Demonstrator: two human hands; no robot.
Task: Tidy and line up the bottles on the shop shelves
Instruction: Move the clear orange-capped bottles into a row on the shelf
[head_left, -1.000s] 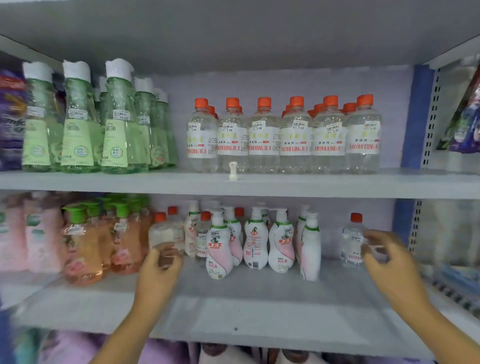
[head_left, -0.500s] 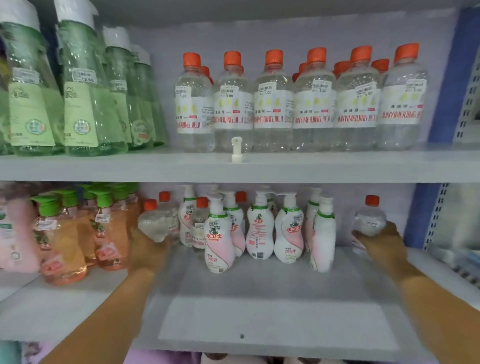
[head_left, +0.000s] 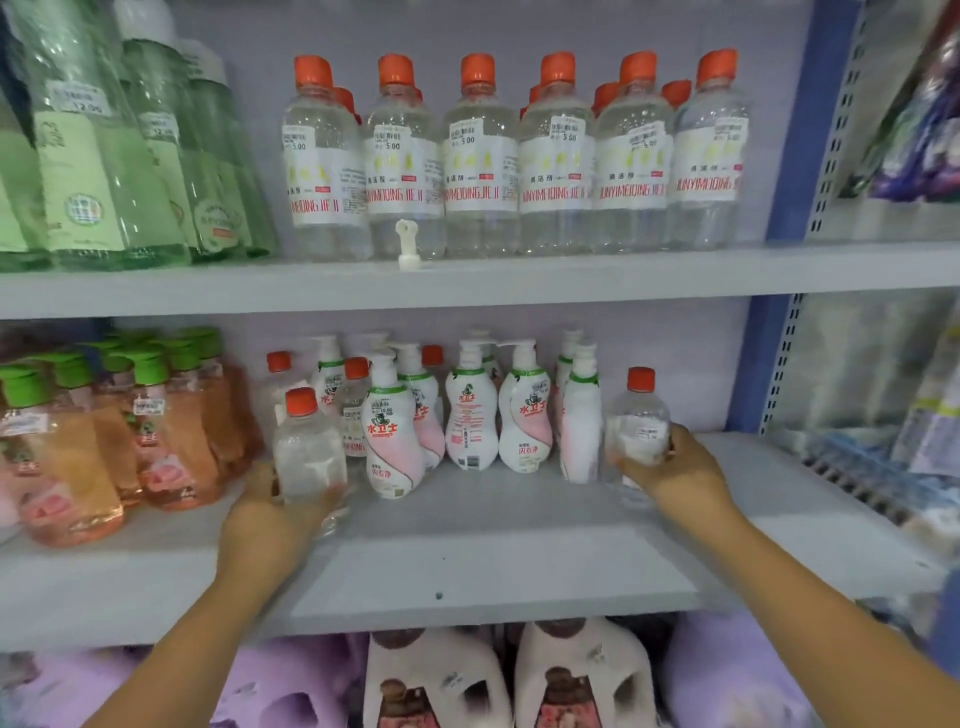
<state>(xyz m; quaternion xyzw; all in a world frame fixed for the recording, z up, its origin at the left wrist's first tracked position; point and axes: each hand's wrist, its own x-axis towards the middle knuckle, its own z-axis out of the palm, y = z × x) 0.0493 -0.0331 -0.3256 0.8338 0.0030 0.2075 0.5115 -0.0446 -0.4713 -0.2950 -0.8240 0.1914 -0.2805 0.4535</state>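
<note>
My left hand (head_left: 270, 519) has its grip around 1 small clear orange-capped bottle (head_left: 309, 457); my right hand (head_left: 670, 475) grips another (head_left: 638, 426). Both are on the grey middle shelf (head_left: 467, 551), flanking the white pump bottles (head_left: 470, 415), presumably to line up the front row.

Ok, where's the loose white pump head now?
Head view, upper shelf front edge: the white pump head stands before the orange-capped clear bottles, left of centre.

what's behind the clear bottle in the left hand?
Behind the clear bottle held by the left hand: two more orange-capped clear bottles and white pump bottles. Their lower parts are covered; anything further back is hidden.
</note>
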